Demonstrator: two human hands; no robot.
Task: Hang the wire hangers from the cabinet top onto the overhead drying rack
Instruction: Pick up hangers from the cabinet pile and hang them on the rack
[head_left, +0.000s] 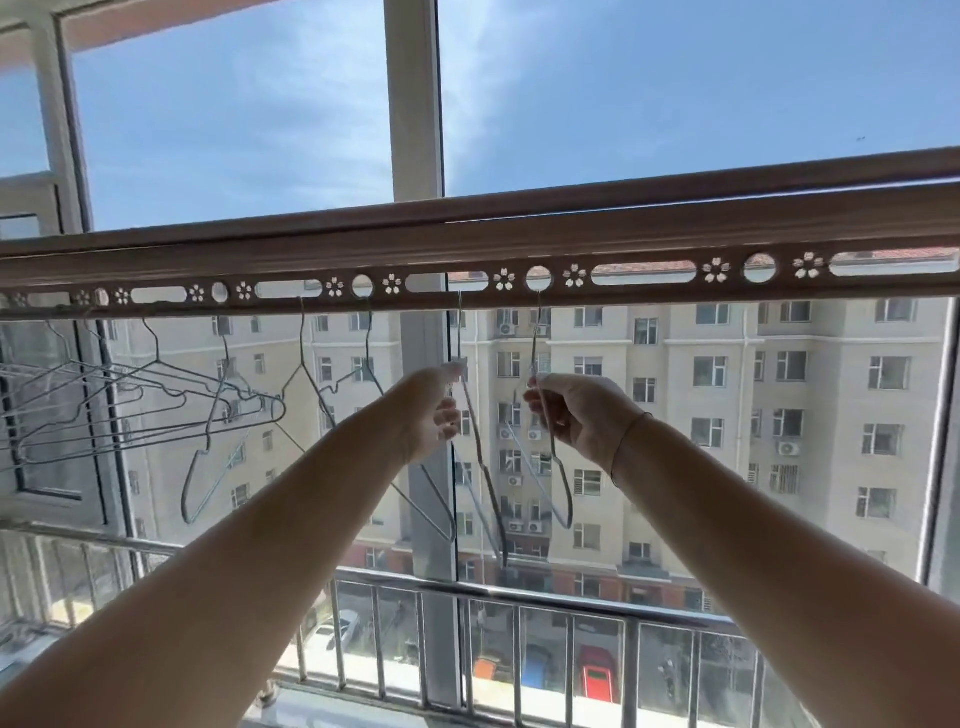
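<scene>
Both arms stretch upward. Left hand (434, 410) fingers curl round a silver wire hanger (483, 467); right hand (576, 415) fingers pinch a second silver wire hanger (551, 452), both hooked in the perforated brown overhead drying rail (467, 244).

Overhead drying rack (467, 244) (a perforated rail with flower cut-outs). One wire hanger (460, 332) hooks onto it straight above the left hand's fingers (450, 415), a second hanger (535, 338) above the right hand's fingers (540, 397); further hangers (302, 338) hang leftward of both.

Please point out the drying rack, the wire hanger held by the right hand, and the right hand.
drying rack (467, 244): head view, solid upper rail.
wire hanger (535, 338): head view, neck under its hook.
right hand (582, 415): head view, middle of the hand.
</scene>
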